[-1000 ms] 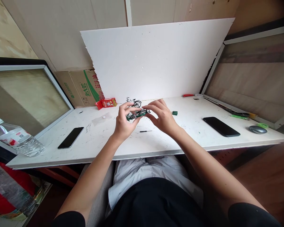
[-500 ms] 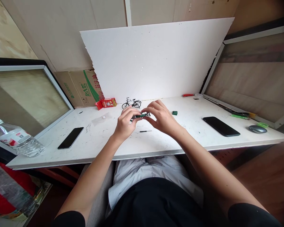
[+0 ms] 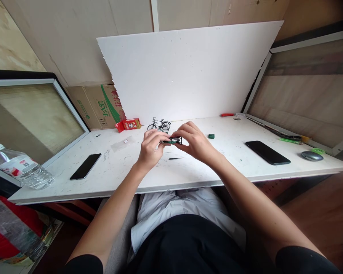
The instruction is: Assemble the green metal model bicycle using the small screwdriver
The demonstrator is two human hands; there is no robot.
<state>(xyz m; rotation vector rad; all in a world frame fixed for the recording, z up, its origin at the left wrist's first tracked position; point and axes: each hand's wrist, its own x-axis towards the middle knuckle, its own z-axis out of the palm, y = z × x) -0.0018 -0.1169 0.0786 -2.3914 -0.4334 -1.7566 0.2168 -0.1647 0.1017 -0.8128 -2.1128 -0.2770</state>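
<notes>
Left hand [image 3: 151, 150] and right hand [image 3: 196, 144] both pinch what looks like a green model bicycle [image 3: 171, 140].

Place: improvised hobby bench in a plywood-lined room, not a fitted workshop.
Walls: bare pale plywood sheeting [image 3: 74, 38], 10 to 2 o'clock.
Backdrop: large white foam board [image 3: 188, 72] with a ragged left edge, propped at 12 o'clock.
Bench: scuffed white marbled tabletop [image 3: 188, 171].
Sides: framed wooden panels leaning at 9 o'clock [image 3: 31, 114] and 3 o'clock [image 3: 308, 95].
Storage: brown cardboard carton with green print [image 3: 97, 106], 11 o'clock.
Small work: miniature black wire bicycle [image 3: 159, 124], thin black screwdriver [image 3: 175, 158], small green-and-black metal model [image 3: 171, 140], all near 12 o'clock.
Clutter: black smartphone [image 3: 85, 166] at 9 o'clock, grey computer mouse [image 3: 311, 155] at 3 o'clock, clear plastic water bottle [image 3: 20, 167] at 9 o'clock.
</notes>
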